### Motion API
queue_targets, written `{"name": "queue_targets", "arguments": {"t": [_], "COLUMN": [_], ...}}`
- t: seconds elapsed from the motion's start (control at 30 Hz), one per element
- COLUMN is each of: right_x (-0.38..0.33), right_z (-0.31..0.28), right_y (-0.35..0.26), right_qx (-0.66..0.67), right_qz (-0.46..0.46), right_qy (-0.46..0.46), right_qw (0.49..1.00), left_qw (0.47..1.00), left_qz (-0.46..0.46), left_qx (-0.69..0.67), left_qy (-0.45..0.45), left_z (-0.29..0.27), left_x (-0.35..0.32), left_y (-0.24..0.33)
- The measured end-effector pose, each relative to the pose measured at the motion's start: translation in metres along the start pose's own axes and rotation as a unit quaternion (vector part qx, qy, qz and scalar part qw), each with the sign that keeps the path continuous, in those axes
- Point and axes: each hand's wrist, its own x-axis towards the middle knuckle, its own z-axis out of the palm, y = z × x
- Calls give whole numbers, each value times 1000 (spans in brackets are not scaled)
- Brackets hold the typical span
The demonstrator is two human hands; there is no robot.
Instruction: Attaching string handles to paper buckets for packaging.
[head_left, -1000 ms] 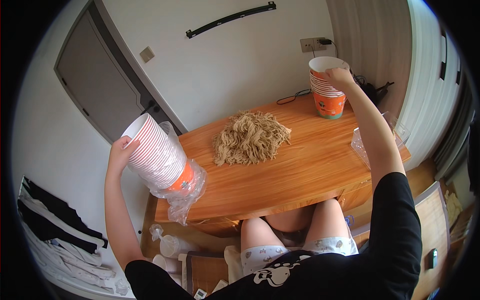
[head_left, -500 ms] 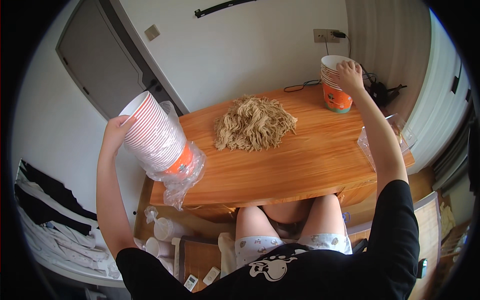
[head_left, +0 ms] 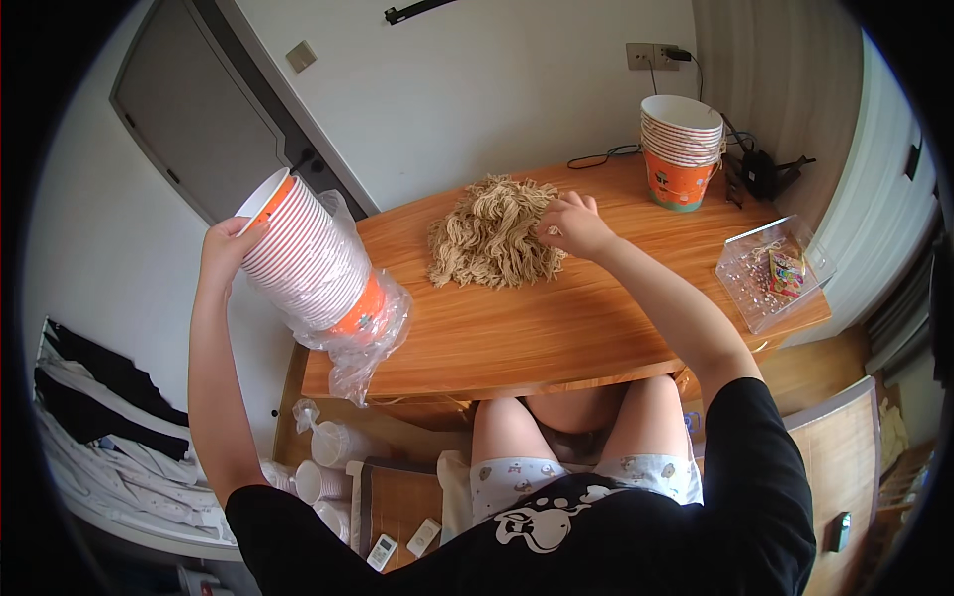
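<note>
My left hand [head_left: 231, 248] grips the rim of the top paper bucket [head_left: 266, 204] in a tall nested stack. The stack [head_left: 310, 260] leans over the table's left end, white with red-edged rims and an orange printed band low down. Crumpled clear plastic wrap [head_left: 378, 333] surrounds its lower part. My right hand [head_left: 576, 226] hovers at the right side of a heap of tan yarn strands [head_left: 492, 233], fingers loosely bent and apart, holding nothing I can see. A shorter stack of orange and white paper buckets [head_left: 682, 154] stands upright at the far right of the table.
The wooden table [head_left: 556, 328] spans the middle. At its right end sits a clear plastic box [head_left: 775, 273] with small items and a colourful packet. Black cables [head_left: 760, 174] lie behind the bucket stack. White containers [head_left: 336, 444] and two remotes [head_left: 422, 536] are below on the left.
My right hand has left the far-right bucket stack and moved left to the yarn heap. The top bucket in my left hand now sticks out slightly farther from its stack.
</note>
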Motion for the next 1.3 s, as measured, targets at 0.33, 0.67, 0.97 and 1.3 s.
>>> {"name": "queue_targets", "arguments": {"t": [0.33,0.67,0.97,1.3], "right_x": [11,-37,-174,-265], "right_z": [26,-53,-178,-248], "right_y": [-24,-38,-61,-137], "right_qx": [-99,20,368,302], "right_qz": [-41,18,96,167], "right_qy": [75,103,182,77], "right_qw": [991,994,907,935], "left_qw": [965,865,878,860], "left_qz": [153,414,394,452], "left_qx": [98,57,-235,-175], "left_qy": [189,279,-139,-158], "left_z": [-13,-24,114,246], "left_x": [7,-87,-152,-187], "left_y": [-17,83,70,67]}}
